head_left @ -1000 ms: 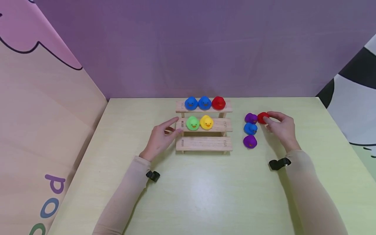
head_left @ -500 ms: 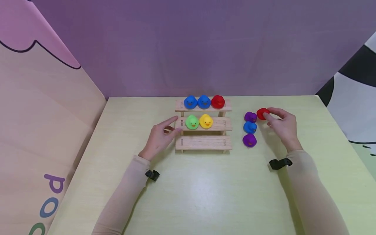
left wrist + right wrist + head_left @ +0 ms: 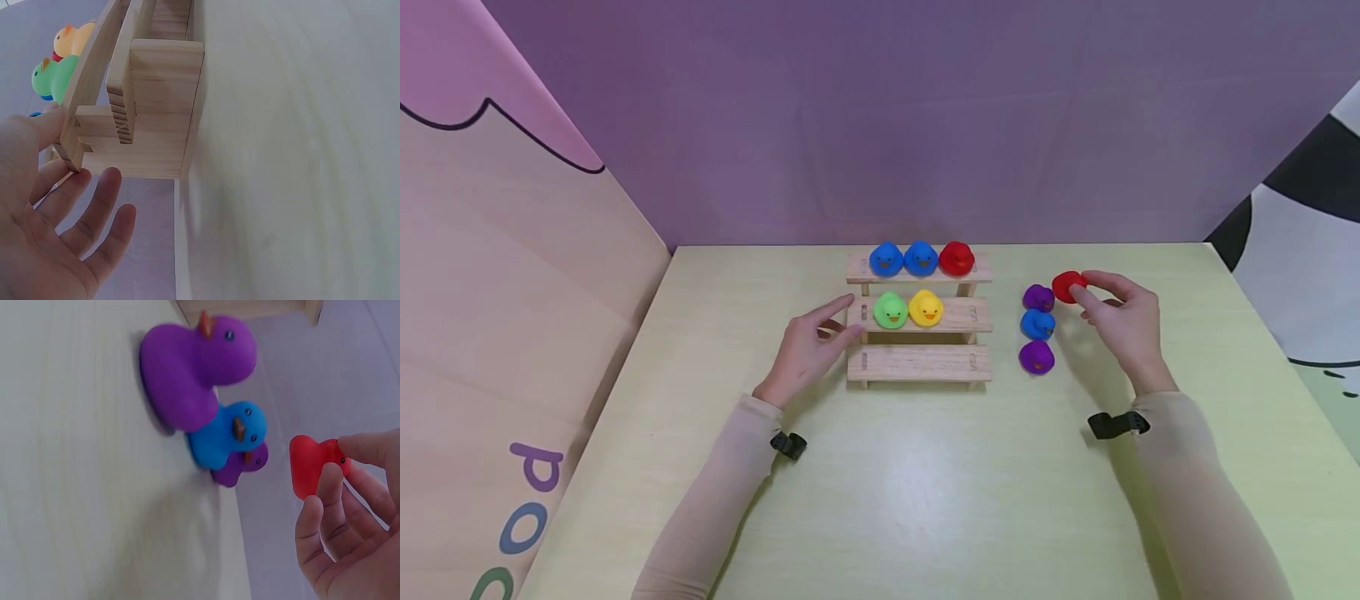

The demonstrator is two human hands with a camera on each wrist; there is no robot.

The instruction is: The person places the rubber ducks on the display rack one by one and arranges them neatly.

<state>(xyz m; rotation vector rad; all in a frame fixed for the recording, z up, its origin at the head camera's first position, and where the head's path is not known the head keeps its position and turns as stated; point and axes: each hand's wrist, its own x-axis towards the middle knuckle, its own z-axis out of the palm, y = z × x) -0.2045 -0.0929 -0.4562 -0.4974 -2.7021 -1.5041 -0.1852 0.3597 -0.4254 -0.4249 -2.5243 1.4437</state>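
My right hand pinches a red rubber duck between thumb and fingers, held up off the table in the right wrist view. Beside it, a purple duck, a blue duck and another purple duck line up on the table. At the left end of a three-step wooden rack, my left hand grips the middle step's board by thumb and fingers. That step carries a green duck and a yellow duck.
On the rack's top step sit two blue ducks and a red duck. Below, the front step is a bare board. Behind the pale table rises a purple backdrop, with printed panels at both sides.
The red duck in my right hand has risen from beside the far purple duck and shifted slightly away from me. My left hand stays at the rack.
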